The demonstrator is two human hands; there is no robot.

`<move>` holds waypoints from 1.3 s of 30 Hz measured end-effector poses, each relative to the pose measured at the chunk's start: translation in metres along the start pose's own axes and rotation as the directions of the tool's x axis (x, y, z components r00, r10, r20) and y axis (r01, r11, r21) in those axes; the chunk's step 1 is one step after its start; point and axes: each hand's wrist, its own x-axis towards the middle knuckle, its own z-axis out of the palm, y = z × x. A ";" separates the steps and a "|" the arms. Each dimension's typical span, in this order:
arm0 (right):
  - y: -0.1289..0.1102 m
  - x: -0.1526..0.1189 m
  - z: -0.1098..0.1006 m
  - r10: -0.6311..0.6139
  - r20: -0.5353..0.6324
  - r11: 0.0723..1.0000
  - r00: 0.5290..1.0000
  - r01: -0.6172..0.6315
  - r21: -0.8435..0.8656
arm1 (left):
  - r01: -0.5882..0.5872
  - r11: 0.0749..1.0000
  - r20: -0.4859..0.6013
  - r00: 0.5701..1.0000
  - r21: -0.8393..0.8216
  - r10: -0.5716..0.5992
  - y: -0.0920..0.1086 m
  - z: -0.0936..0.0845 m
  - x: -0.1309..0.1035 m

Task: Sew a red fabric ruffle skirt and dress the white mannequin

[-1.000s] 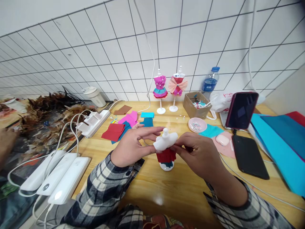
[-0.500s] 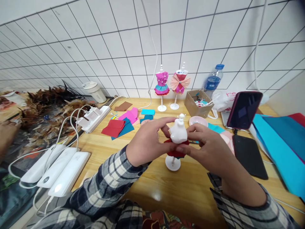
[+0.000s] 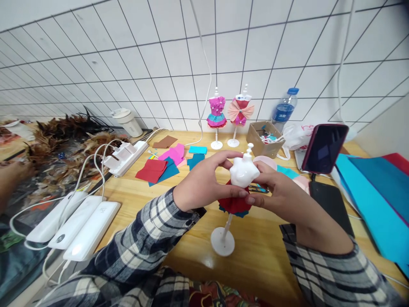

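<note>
A small white dress-form mannequin [image 3: 243, 171] stands tilted on a thin stem with a round base [image 3: 223, 241]. Around its waist is a red skirt [image 3: 233, 203] with a teal layer showing under the hem. My left hand [image 3: 204, 181] grips it from the left, thumb across the front of the waist. On the other side my right hand [image 3: 279, 187] pinches the skirt's top edge, its thumb almost meeting the left one. Fingers behind the torso are partly hidden.
Two dressed mannequins [image 3: 216, 115] stand by the wall, near a cardboard box [image 3: 264, 143] and a water bottle [image 3: 284, 108]. Cut cloth pieces [image 3: 151, 170] lie left, power banks [image 3: 91, 232] nearer. A propped phone [image 3: 325, 149] is right. Another person's hand [image 3: 15, 177] is far left.
The mannequin has tipped, its top leaning right and its base swinging toward me and to the left. More of the skirt and stem now shows. Both hands keep their hold.
</note>
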 end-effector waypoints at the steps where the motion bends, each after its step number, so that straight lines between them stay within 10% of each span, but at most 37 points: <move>1: 0.002 0.002 0.001 0.008 -0.002 0.999 1.000 -0.008 0.037 | 0.015 1.000 0.004 1.000 -0.022 -0.015 -0.002 0.001 0.000; 15: 0.012 0.008 0.019 0.086 0.088 0.943 0.992 -0.110 0.314 | 0.196 0.813 0.253 0.966 -0.548 -0.063 -0.021 -0.005 -0.012; 25: 0.010 0.007 0.019 -0.046 0.169 0.954 0.985 -0.007 0.300 | 0.139 0.881 0.058 0.990 -0.453 -0.127 -0.018 0.002 -0.020; 29: 0.006 0.007 0.021 -0.044 0.221 0.954 0.974 -0.025 0.298 | 0.194 0.825 0.136 0.980 -0.530 -0.143 -0.025 0.005 -0.022; 39: -0.006 0.004 0.035 0.172 -0.294 0.980 0.940 -0.194 -0.046 | 0.231 0.841 -0.029 0.959 -0.489 -0.280 -0.026 -0.002 -0.033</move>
